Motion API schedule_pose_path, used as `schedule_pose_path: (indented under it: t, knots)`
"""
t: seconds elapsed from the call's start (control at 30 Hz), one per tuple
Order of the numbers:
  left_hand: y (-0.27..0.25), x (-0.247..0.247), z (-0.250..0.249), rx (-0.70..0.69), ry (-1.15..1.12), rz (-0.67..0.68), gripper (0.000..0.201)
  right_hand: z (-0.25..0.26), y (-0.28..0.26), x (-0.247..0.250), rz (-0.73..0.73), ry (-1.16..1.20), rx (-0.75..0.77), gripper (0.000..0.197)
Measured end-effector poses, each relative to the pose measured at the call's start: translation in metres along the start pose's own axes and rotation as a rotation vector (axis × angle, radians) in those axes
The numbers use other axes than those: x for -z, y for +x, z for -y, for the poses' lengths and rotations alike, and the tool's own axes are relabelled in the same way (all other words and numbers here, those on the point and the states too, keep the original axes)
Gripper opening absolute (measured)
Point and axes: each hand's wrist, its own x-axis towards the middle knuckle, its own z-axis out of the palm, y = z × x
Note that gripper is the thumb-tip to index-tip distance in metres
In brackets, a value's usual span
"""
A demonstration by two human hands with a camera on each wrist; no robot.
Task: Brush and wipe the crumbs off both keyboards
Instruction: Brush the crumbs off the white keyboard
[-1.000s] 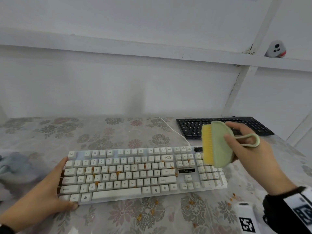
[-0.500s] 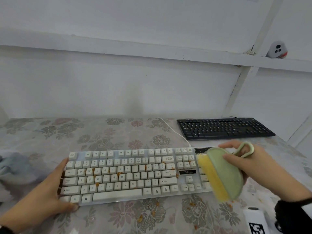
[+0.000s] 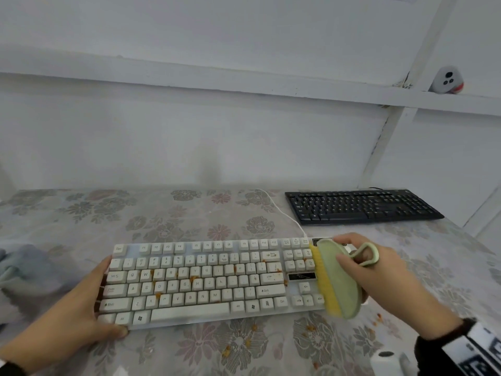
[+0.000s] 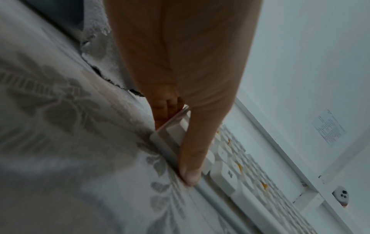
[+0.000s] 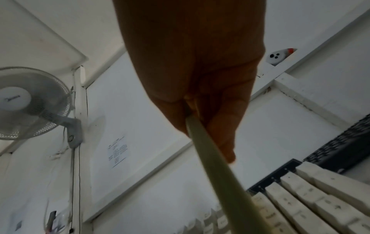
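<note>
brush (image 3: 339, 278) now lower on white keyboard (image 3: 206, 280); right hand (image 3: 385, 275) gripping

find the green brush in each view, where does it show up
Head: green brush at right of centre, over the white keyboard's right end.
Left wrist: not in it.
Right wrist: its pale green edge runs from centre toward the bottom.
Shared landmark: the small white device on the ledge.

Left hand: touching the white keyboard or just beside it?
Touching. In the left wrist view the left hand lays its thumb along the white keyboard's front corner.
</note>
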Motion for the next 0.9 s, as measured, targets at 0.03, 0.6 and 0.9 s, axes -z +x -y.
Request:
schedule_pose_path:
  t: [0.03,0.6,0.9]
  knots:
    - [0.0,0.0,0.001,0.004,-0.002,0.005,0.112,0.001,0.0,0.005,0.013,0.004,-0.007,0.021]
    - [0.0,0.001,0.004,0.012,0.004,0.009,0.114,0.0,-0.009,0.019,0.039,0.151,-0.033,0.019]
    - [0.002,0.002,0.012,0.015,0.032,0.017,0.121,0.013,0.021,0.003,-0.284,0.363,0.128,0.026]
